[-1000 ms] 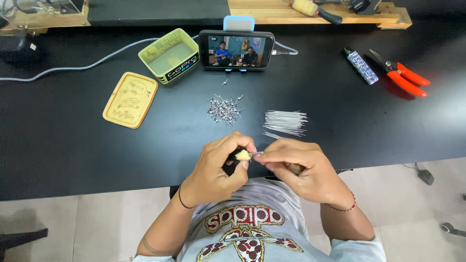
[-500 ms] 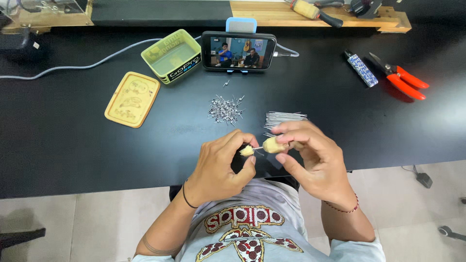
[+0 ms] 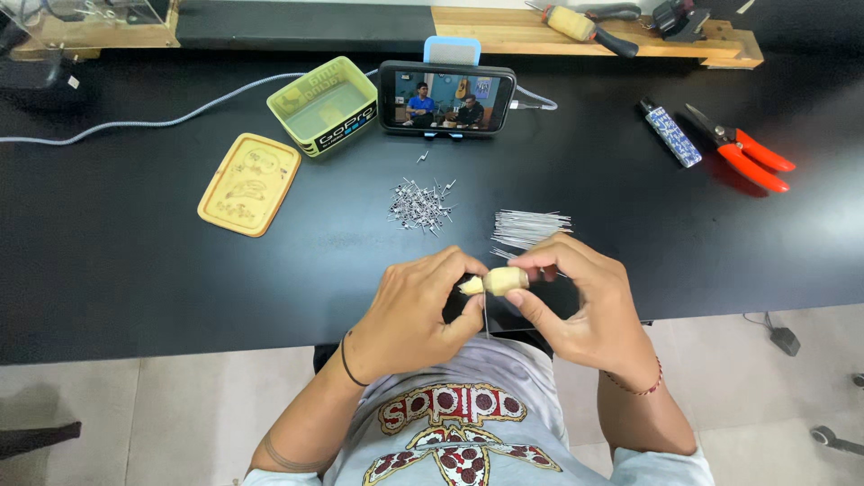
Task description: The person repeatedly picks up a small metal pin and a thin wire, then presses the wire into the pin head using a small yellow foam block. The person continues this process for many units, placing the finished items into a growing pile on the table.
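Right hand (image 3: 589,301) has shifted back toward the body, still pinching the small pale wooden handle (image 3: 504,280); left hand (image 3: 416,313) grips its tip, thin wire hanging below.

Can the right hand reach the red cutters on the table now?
Probably not at once: the right hand is pinching a small yellowish piece together with the left hand. The table towards the red cutters looks unobstructed.

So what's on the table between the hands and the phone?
In the head view, a pile of small metal bits lies between the hands and the phone; a wire bundle sits slightly right.
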